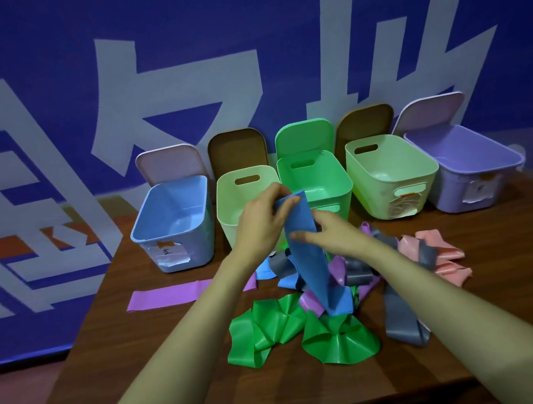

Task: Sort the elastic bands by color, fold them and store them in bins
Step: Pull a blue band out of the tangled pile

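Observation:
A blue elastic band (309, 257) hangs upright over the pile in the middle of the table. My left hand (260, 219) pinches its top end. My right hand (326, 234) grips the band lower down, thumb across its front. Under it lie a crumpled green band (274, 328), purple bands (337, 270), grey bands (403, 319), pink bands (442, 254) and more blue ones. One purple band (169, 295) lies flat to the left. Five bins stand behind in a row: blue (173, 220), pale green (235, 205), green (319, 182), pale green (389, 173), purple (468, 163).
The bins' lids lean against the blue wall (174, 62) behind them. The brown table (164, 365) has bare wood on its left and along the front edge. The floor drops away at the left of the table.

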Demonstrator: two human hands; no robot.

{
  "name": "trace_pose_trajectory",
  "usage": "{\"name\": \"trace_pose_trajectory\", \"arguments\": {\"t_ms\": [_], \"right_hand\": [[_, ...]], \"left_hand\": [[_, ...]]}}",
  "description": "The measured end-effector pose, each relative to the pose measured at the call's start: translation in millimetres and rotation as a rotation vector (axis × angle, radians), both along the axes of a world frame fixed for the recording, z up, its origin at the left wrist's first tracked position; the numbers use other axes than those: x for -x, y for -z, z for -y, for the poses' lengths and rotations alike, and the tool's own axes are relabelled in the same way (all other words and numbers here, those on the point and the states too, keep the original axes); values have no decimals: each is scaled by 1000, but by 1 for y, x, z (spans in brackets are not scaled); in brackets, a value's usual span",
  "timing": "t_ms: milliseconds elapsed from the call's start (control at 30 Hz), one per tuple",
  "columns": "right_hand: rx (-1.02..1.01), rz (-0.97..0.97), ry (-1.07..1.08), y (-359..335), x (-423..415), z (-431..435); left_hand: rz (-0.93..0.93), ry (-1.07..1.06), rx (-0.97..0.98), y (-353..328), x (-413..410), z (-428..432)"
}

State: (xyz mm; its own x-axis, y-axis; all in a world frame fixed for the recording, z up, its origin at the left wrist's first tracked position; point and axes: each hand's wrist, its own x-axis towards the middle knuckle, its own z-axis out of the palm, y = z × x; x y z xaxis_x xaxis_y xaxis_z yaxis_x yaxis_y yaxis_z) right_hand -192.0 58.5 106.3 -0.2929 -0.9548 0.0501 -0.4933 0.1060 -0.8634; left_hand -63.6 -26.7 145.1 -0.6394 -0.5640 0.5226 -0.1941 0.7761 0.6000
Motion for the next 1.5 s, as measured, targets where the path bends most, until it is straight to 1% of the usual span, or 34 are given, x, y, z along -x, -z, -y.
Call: {"name": "trace_pose_trajectory", "arguments": {"t_ms": [100, 167, 233, 333, 400, 533, 700, 767, 867, 1000, 1100, 1200, 1333, 1433, 1500], "right_hand": [[-68, -92, 16, 11, -2, 4], [-75, -140, 17, 17, 0, 0], [-76, -185, 33, 22, 9, -5], [-77, -267, 70, 24, 25, -19], [-78, -261, 84, 24, 33, -26], [-158, -312, 32, 18, 39, -31], [-202, -371, 22, 21, 30, -22], [-240, -350, -21, 25, 22, -14], [-259, -318, -48, 33, 6, 2], [-239, -270, -45, 48, -32, 27], [-235, -306, -75, 61, -68, 49], [-284, -339, -112, 75, -95, 67], [-351, -464, -114, 89, -113, 82], [-341, -572, -96, 92, -121, 90], [-334, -526, -115, 92, -125, 91]], "left_hand": [[-176, -50, -72, -8, 2, 2], [-297, -140, -147, -11, -2, 11], [-367, -234, -204, -11, -10, 24], [-397, -326, -254, -3, -29, 42], [-384, -376, -286, 3, -40, 50], [-365, -498, -413, 30, -64, 71], [-191, -583, -559, 70, -103, 85], [-90, -632, -558, 87, -123, 86], [-20, -670, -587, 110, -157, 89], [105, -795, -534, 131, -201, 94], [151, -888, -556, 141, -224, 101], [216, -943, -559, 148, -241, 108], [284, -955, -576, 156, -254, 117], [288, -974, -585, 160, -257, 126], [282, -982, -586, 162, -258, 130]]}}
